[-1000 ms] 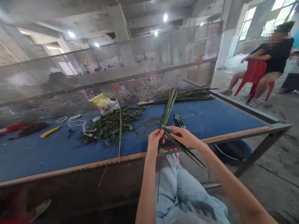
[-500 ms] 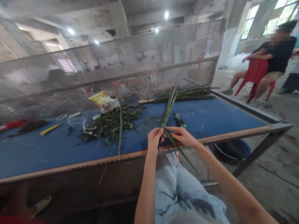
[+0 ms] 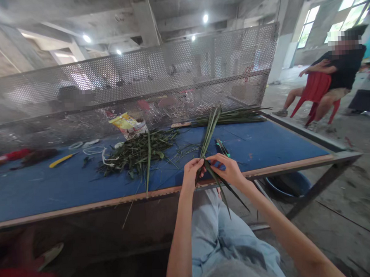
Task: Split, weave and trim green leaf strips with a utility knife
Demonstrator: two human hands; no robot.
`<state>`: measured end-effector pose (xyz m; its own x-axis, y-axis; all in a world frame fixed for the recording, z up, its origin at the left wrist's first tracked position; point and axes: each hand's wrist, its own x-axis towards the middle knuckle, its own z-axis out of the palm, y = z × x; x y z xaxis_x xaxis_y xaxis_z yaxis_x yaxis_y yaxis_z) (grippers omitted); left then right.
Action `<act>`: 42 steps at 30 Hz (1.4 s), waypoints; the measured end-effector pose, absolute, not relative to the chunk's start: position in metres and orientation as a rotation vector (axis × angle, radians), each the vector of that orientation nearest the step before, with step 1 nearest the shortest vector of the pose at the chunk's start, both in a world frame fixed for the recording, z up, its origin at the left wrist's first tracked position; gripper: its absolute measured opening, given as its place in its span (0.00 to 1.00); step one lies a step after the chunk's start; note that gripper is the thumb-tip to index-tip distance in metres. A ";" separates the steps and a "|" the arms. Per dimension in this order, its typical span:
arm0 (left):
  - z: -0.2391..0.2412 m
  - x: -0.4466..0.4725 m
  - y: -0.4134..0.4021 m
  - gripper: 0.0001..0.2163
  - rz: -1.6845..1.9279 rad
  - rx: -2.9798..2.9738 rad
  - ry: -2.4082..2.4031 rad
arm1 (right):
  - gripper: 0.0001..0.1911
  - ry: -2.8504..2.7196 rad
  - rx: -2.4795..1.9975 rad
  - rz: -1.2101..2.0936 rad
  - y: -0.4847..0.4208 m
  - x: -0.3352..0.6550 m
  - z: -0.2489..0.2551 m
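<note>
Long green leaf strips [image 3: 210,133] run from my hands up over the blue tabletop, and their loose dark ends hang below the table's front edge. My left hand [image 3: 193,171] pinches the strips where they come together. Close beside it, my right hand [image 3: 226,167] is closed with thumb and forefinger on a leaf strip at the same spot. The exact crossing of the strips is partly hidden by my fingers. Just beyond my right hand lies a dark box cutter with green parts [image 3: 222,147].
A heap of cut leaf scraps [image 3: 136,155] lies left on the table [image 3: 66,194], near a yellow-handled knife [image 3: 62,160], white cord [image 3: 95,150] and a plastic bag [image 3: 128,125]. More long leaves [image 3: 230,117] lie behind. A perforated metal screen [image 3: 138,83] borders the back. Someone sits on a red chair [image 3: 318,86].
My right hand has shifted slightly at the crossing. The hanging leaf ends have spread, with two tips now apart below my hands. My left hand stays nearly in place.
</note>
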<state>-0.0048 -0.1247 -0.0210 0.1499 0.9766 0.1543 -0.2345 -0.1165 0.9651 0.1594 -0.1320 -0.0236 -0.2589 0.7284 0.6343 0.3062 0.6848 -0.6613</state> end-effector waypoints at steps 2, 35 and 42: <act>-0.022 -0.005 -0.125 0.13 1.264 1.217 0.856 | 0.11 -1.874 -0.791 0.430 -0.131 0.159 -0.022; -0.028 0.000 -0.123 0.14 1.262 1.368 0.910 | 0.14 -1.688 -0.760 1.055 -0.096 0.158 -0.035; -0.029 0.000 -0.120 0.15 1.313 1.311 0.955 | 0.16 -1.496 -0.768 1.028 -0.107 0.150 -0.032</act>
<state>0.0001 -0.1204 -0.0293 0.0959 0.9766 0.1923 -0.1180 -0.1807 0.9764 0.1497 -0.1067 -0.0323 -0.1786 0.8914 0.4165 -0.0693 0.4108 -0.9091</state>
